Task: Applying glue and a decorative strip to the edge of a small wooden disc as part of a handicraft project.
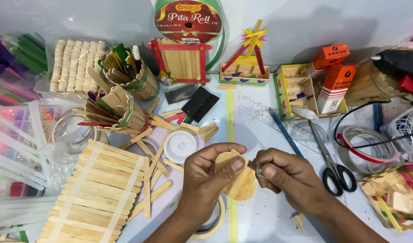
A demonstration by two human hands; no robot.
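Two hands meet at centre | your left hand (211, 173) pinches the rounded pale wooden piece (239, 179), long axis tilted near upright | your right hand (285, 173) grips a small metal tool (258, 169), touching its right edge | scissors (333, 167) lie right.

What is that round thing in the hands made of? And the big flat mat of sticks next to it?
The round piece, held by the left hand, looks like thin bare wood: pale tan, matte, unpainted. The right hand presses a small metal-looking tool against it. The stick panel seems to be plain wooden craft sticks laid side by side, with paler strips across.
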